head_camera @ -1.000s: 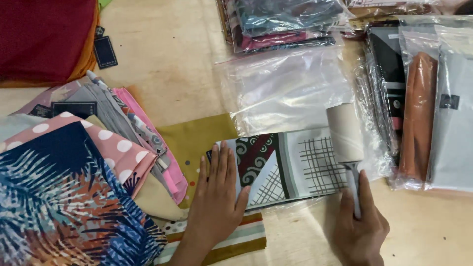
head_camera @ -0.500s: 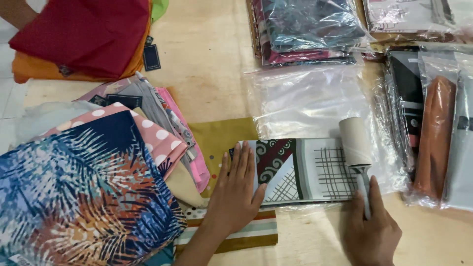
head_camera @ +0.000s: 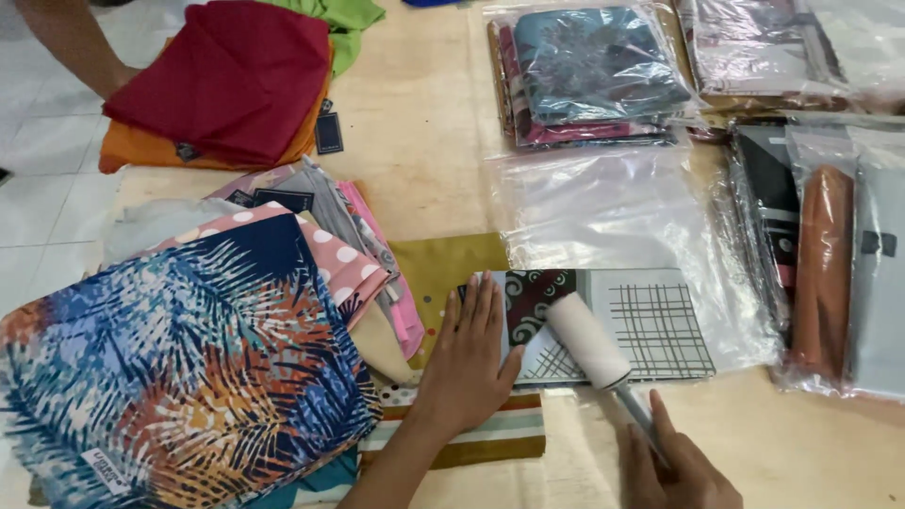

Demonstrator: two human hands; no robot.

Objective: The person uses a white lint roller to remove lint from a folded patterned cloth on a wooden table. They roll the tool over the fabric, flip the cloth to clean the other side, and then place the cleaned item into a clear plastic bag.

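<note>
A folded cloth with grid lines and dark swirls is laid flat near the front edge of the wooden table. Its left end is pressed down by the left hand, fingers spread out flat and nothing gripped. A white lint roller is rested slantwise on the cloth — its thin handle is closed tight in the right hand. A little bare wood is left in front. Just behind, an empty clear plastic bag is spread. Folded cloths are packed in shiny bags at the back and right. A soft leafy blue cloth is piled on the left.
</note>
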